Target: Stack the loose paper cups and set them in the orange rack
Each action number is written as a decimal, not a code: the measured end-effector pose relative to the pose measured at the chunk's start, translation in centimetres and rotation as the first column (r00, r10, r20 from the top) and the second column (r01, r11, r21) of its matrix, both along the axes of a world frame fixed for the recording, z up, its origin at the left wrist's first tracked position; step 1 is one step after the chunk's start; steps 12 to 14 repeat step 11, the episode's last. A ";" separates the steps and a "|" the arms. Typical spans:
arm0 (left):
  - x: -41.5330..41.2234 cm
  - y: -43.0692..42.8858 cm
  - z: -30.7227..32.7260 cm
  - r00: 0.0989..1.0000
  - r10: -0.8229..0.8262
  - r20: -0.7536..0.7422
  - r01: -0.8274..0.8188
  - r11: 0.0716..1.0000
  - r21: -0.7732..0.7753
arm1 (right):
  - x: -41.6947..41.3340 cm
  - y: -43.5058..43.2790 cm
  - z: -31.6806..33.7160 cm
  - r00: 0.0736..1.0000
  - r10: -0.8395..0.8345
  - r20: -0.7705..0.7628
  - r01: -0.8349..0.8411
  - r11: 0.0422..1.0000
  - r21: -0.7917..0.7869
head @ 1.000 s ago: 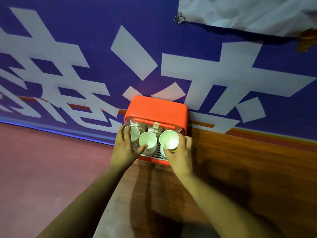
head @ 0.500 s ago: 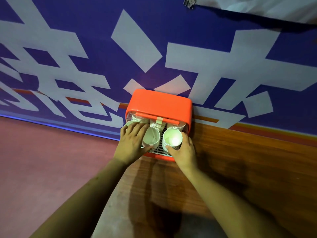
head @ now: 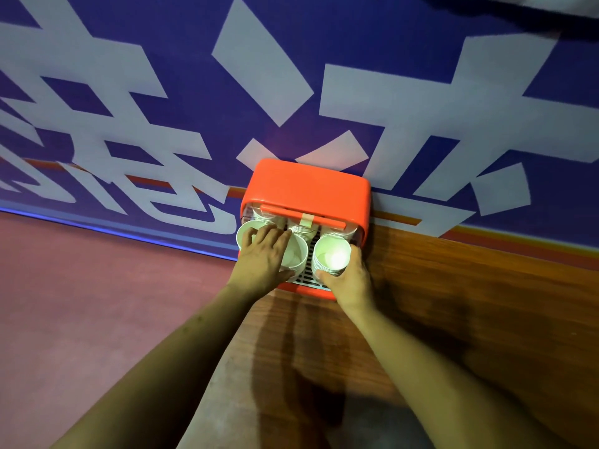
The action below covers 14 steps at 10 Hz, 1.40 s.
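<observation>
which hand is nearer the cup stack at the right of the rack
Right. The right hand grips that cup stack from its near side; the left hand rests on the cups to its left, not touching it.

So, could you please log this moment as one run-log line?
stage: loading orange rack | left hand: rests across left paper cup and middle paper cup | right hand: grips right paper cup stack

Wall: purple-blue banner (head: 181, 37) with large white characters, across the upper frame.
Floor: dull red (head: 81, 303), lower left.
Table: dark wood-grain top (head: 486, 303), lower right.
</observation>
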State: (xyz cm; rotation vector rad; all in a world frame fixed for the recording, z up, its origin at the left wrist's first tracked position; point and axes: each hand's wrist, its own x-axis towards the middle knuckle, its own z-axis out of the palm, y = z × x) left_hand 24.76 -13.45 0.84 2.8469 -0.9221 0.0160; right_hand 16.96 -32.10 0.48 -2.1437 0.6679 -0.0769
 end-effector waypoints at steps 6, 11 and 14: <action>-0.2 -1.1 -0.3 0.998 0.058 0.030 -0.056 0.996 -0.065 | -0.4 -0.3 -0.3 0.999 -0.030 0.017 0.030 0.999 0.012; -1.1 -1.0 0.2 0.995 0.077 0.060 -0.072 0.994 -0.085 | -1.5 -0.9 1.2 0.997 -0.009 -0.078 0.011 1.000 0.026; -1.1 -1.0 0.2 0.995 0.077 0.060 -0.072 0.994 -0.085 | -1.5 -0.9 1.2 0.997 -0.009 -0.078 0.011 1.000 0.026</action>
